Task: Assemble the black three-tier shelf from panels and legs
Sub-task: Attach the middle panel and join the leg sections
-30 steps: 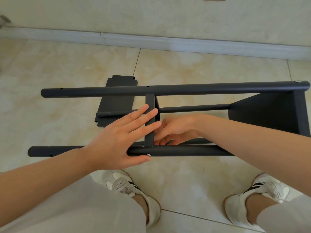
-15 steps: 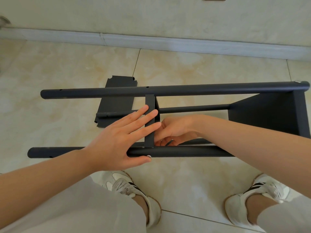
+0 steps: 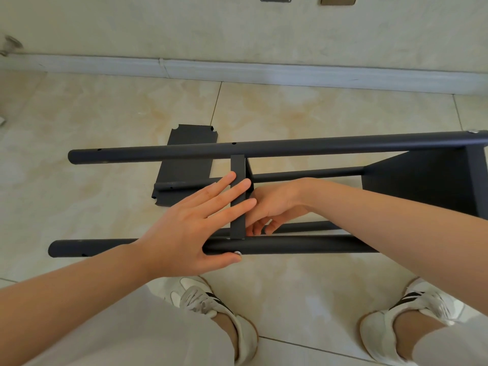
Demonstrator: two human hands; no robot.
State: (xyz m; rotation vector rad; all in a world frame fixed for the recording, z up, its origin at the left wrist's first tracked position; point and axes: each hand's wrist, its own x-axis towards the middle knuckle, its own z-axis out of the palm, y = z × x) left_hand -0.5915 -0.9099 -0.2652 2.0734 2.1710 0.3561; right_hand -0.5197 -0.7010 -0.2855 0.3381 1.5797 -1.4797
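Head view: shelf (image 3: pixel 290 147) lies lengthwise left-right; left fingers (image 3: pixel 220 196) flat on panel (image 3: pixel 237 167), right fingers (image 3: pixel 272 225) curled, hold unclear.

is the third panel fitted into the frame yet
No, the third panel lies flat on the floor tiles, left of the middle panel.

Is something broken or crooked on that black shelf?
Nothing looks broken. The shelf lies on its side on the floor, and one loose panel lies flat beneath its legs, not fitted yet. The middle panel sits straight between the legs.
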